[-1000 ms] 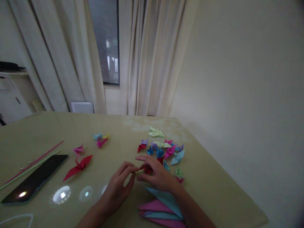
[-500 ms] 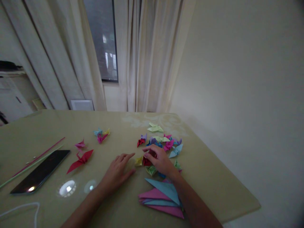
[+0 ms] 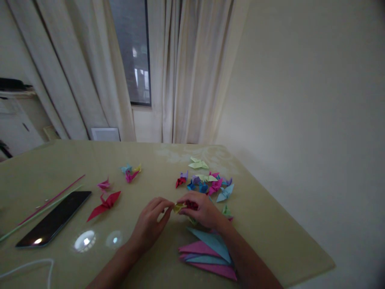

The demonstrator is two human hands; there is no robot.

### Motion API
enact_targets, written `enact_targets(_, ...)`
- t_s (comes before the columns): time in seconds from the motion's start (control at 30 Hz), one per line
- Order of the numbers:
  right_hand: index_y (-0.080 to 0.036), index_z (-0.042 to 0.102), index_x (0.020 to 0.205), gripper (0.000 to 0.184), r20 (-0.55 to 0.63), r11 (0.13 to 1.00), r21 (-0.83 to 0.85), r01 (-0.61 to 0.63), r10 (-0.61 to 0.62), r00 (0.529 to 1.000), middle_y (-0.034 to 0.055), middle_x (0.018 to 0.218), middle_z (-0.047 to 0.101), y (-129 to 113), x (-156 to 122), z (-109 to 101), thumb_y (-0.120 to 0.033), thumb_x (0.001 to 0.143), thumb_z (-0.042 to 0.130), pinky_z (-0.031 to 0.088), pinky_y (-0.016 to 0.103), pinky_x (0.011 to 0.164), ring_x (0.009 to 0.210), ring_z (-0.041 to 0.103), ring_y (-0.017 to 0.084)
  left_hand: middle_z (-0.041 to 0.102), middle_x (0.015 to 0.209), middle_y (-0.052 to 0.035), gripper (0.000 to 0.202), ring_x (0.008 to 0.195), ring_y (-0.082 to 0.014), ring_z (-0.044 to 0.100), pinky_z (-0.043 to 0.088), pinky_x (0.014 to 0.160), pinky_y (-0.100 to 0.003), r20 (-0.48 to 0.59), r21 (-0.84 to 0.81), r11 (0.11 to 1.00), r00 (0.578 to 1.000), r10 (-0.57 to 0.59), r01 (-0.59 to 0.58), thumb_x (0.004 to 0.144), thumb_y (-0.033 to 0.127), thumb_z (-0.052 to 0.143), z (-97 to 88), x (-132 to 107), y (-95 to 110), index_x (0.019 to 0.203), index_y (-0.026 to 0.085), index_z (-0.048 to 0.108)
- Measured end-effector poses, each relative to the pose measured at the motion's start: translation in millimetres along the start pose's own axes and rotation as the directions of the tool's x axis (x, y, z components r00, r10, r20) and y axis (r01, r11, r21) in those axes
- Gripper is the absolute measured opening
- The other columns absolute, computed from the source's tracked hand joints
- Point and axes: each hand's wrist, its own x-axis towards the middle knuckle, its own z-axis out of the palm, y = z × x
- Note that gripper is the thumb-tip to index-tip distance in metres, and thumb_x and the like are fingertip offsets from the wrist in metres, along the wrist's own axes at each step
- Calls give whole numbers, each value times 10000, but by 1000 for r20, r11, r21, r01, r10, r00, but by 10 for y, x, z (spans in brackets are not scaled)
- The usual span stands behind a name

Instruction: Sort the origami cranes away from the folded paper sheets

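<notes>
At the near middle of a yellow-green table (image 3: 270, 241), a person's two bare hands meet over small pieces of folded paper. The left hand (image 3: 148, 224) rests on the table with its thumb and first fingers (image 3: 164, 204) pinched shut on a small yellow folded paper (image 3: 178, 207), which sits right between the two hands. The right hand (image 3: 202, 210) has its fingers (image 3: 186, 199) curled closed over a small red folded paper (image 3: 191, 204), and its fingertips touch the yellow piece.

Just beyond the right hand lies a heap of small paper cranes (image 3: 210, 185) in blue, pink, purple and red, and two pale green cranes (image 3: 197, 163) sit a little farther off. Under the right forearm, at the near edge, is a fanned stack of pink and blue paper triangles (image 3: 207, 257).

To the left of the hands, well apart from them, lies a larger red crane (image 3: 105, 204), with a small pink crane (image 3: 104, 184) just past it and a little cluster of three cranes (image 3: 130, 173) farther back. At the far left are a dark phone (image 3: 54, 218), lying flat, and thin pink and green sticks (image 3: 51, 199) beside it. A white cable (image 3: 30, 265) loops at the near left corner. Pale curtains (image 3: 186, 72) and a dark window (image 3: 132, 52) stand behind the table.
</notes>
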Motion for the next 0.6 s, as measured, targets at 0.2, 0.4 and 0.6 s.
enact_targets(0.2,-232,814,973,273,-106,999,38,10,-6,994,56,929,767,17,7,-143,-473,1003,688,546,331,841,889,706,208,719,1250,-120,349,1127,-313,671,525,1010,-496,-57,298,948,994,-97,110,1021,428,569,-180,98,-123,1307,253,664)
enact_targets(0.4,-213,706,1097,271,-220,982,129,-137,164,962,36,952,735,118,-44,-372,-442,953,715,515,274,684,794,681,180,539,1455,-298,549,1298,-533,514,474,975,-676,-363,704,407,787,-499,583,988,422,489,-867,41,-627,1414,91,594)
enact_targets(0.6,-200,684,1090,350,-254,979,143,-148,180,950,18,859,695,169,-37,-425,-522,954,697,500,280,677,746,646,176,679,1170,-221,371,1103,-352,674,521,1017,-494,-184,589,620,833,-521,518,938,308,477,-933,34,-910,1176,91,660)
